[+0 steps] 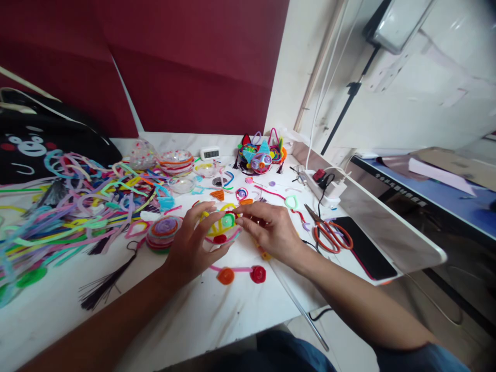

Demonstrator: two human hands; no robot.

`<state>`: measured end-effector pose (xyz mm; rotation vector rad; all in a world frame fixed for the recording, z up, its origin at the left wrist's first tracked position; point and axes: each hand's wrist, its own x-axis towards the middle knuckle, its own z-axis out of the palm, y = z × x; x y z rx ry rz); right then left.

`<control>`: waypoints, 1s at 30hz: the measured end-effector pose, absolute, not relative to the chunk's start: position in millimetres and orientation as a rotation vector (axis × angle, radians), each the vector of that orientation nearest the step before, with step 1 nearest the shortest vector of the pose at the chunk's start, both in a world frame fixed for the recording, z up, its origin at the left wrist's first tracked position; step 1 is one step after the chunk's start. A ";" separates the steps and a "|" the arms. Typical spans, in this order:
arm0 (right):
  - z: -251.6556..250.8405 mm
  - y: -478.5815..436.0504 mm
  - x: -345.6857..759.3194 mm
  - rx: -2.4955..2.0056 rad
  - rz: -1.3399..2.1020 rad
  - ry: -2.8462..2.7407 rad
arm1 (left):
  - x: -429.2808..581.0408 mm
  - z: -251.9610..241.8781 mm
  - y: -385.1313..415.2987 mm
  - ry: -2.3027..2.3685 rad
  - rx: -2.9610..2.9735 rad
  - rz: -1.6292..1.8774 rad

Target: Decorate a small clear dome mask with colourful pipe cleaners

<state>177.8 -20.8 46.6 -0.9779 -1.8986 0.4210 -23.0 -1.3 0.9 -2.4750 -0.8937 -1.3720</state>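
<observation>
Probably the yellow craft piece (211, 226) is light and bendy; from afar, I'd hold its sides, as the left hand (195, 235) does. The right hand (271, 227) touches its edge; gripping, I can't tell.

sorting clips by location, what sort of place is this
Probably a craft workspace, home or workshop unclear: a heap of fuzzy coloured stems, orange-handled scissors, and a colourful piece in the left hand, the right hand at its edge.
</observation>
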 end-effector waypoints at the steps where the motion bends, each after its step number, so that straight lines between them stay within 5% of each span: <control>1: 46.3 -19.5 178.9 -0.948 0.398 -1.920 | -22.8 1.2 -2.0 -0.912 -2.484 -1.370; 30: 53.5 -13.5 188.0 -0.830 0.211 -2.217 | -22.8 5.4 -5.2 -0.843 -2.488 -1.390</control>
